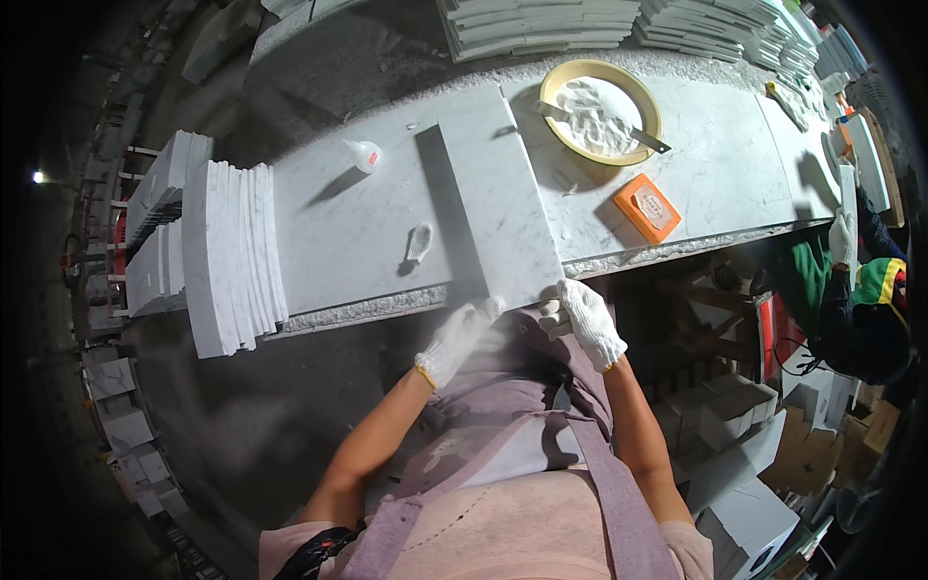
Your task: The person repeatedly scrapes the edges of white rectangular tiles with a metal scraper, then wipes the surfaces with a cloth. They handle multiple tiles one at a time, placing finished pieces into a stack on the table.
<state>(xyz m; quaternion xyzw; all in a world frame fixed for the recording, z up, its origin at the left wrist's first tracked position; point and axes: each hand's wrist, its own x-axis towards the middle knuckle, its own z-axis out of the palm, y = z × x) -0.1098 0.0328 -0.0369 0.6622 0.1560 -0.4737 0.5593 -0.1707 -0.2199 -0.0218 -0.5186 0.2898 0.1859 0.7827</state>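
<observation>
A long white marble tile (498, 208) lies across the bench, its near end jutting past the front edge toward me. My left hand (452, 346), in a white knit glove, is at the tile's near left corner; its fingers are smeared by motion. At the near right corner, my gloved right hand (591, 324) has its fingers closed around the tile's edge. Left of the tile lie a small whitish piece (419, 244) and a white squeeze bottle (363, 156). To its right is an orange block (648, 208) with a pale patch on top.
A yellow bowl (653, 101) of white paste or powder holds a putty knife (650, 141). Stacked tiles (232, 256) stand on the bench's left end, with more stacks (541, 27) behind. A co-worker's gloved hand (843, 238) is at the far right. Boxes (749, 522) sit lower right.
</observation>
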